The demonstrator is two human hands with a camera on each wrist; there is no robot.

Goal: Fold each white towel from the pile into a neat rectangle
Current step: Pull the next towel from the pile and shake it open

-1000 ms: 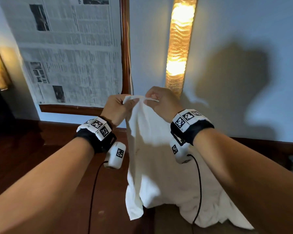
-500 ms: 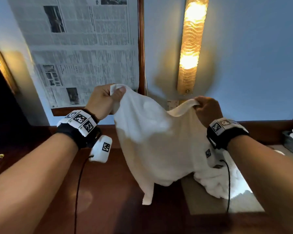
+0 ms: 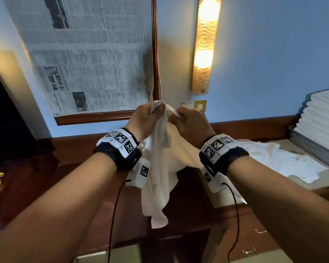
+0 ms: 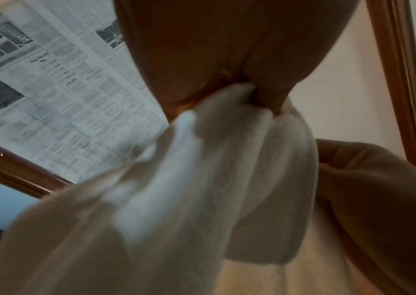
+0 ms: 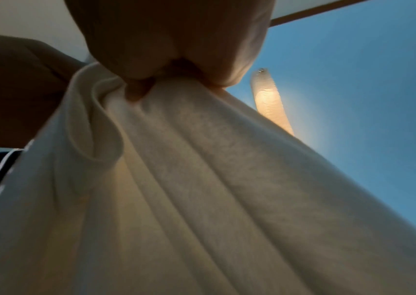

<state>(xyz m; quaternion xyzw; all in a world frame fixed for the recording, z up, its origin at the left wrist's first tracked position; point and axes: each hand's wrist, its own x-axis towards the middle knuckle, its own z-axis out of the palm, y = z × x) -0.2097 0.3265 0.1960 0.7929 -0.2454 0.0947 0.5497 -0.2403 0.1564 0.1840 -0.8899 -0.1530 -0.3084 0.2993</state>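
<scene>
**Fingers pinch the towel up high**

Our fingers (image 3: 160, 109) on both hands pinch the top of the white towel (image 3: 160, 179). Left hand (image 3: 143, 118) and right hand (image 3: 191, 120) sit close together, so it hangs loose above the desk (image 3: 68, 177). We think this helps us find its corners.

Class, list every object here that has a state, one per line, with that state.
White cloth towel: held up, hanging bunched, unfolded.
Left hand: grips towel's top.
Right hand: grips towel's top.
Crumpled white towel: lying unfolded on counter.
Stacked white towels: folded, in tray.
Tall amber wall lamp: lit.
</scene>
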